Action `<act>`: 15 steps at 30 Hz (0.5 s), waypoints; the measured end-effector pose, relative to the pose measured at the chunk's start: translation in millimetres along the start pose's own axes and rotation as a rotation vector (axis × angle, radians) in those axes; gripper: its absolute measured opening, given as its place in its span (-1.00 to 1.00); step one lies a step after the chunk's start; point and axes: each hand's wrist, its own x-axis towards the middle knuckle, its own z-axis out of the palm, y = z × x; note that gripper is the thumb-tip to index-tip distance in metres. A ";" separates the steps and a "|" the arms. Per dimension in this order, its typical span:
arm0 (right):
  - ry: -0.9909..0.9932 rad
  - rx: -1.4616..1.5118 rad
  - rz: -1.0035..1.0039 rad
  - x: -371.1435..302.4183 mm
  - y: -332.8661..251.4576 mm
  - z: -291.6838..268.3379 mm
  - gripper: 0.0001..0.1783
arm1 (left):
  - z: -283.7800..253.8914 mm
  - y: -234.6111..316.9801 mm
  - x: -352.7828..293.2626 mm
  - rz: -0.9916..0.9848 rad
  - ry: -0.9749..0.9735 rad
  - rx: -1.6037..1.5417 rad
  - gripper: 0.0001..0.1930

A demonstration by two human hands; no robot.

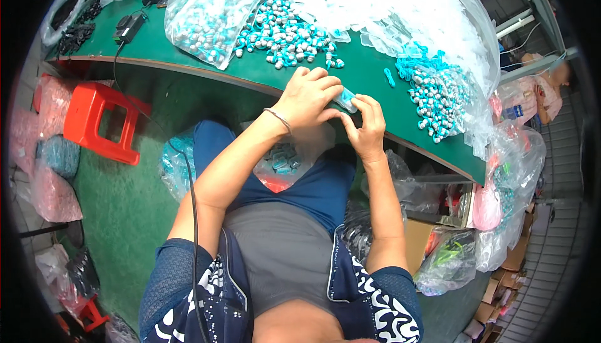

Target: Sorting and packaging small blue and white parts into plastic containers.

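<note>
Over the near edge of the green table (369, 74), my two hands hold a small clear plastic case (345, 100) with something turquoise inside. My left hand (308, 97) is closed around its left end, fingers curled over the top. At the other end, my right hand (368, 127) pinches the case between thumb and fingers. Beyond my left hand lies a loose heap of small silver-and-turquoise pieces (285, 33). Another heap of such pieces (438, 102), with turquoise cords (418, 62), sits right of my right hand. One short turquoise piece (389, 78) lies apart.
A big clear bag (210, 14) of similar pieces stands at the far left. Many clear plastic cases (388, 20) are piled at the back. A black adapter (128, 28) trails a cable past my left arm. A red stool (103, 121) and an open bag (285, 161) are below.
</note>
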 end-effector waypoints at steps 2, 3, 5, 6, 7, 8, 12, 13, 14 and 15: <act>0.019 -0.004 -0.025 -6.1 2.0 2.4 -0.53 | -1.7 -1.5 -1.5 0.037 -0.004 -0.006 -0.53; 0.027 -0.004 -0.041 -6.7 1.4 3.4 -0.54 | -0.8 -3.2 -2.3 0.048 0.012 -0.009 -0.54; 0.038 -0.016 -0.054 -7.5 -0.1 2.4 -0.57 | 3.3 -7.6 -3.9 0.069 0.046 -0.016 -0.57; 0.044 -0.023 -0.059 -7.5 -0.4 1.5 -0.58 | 4.2 -7.9 -3.5 0.077 0.054 -0.022 -0.58; 0.049 -0.007 -0.041 -6.7 -0.3 1.6 -0.60 | 5.2 -7.9 -2.7 0.084 0.062 -0.028 -0.60; 0.054 0.009 -0.022 -5.8 0.0 2.0 -0.61 | 6.0 -8.3 -2.2 0.092 0.070 -0.034 -0.61; 0.049 0.047 0.009 -2.7 -1.1 0.1 -0.65 | 11.2 -12.0 -0.3 0.110 0.058 -0.064 -0.64; 0.043 0.057 0.020 -1.6 -1.9 -0.2 -0.66 | 12.0 -12.8 0.5 0.117 0.059 -0.082 -0.65; 0.038 0.067 0.030 -0.3 -3.0 -0.5 -0.67 | 12.8 -13.7 1.0 0.123 0.059 -0.100 -0.66; 0.031 0.077 0.040 0.4 -3.8 -0.8 -0.68 | 13.8 -14.7 1.5 0.124 0.055 -0.137 -0.67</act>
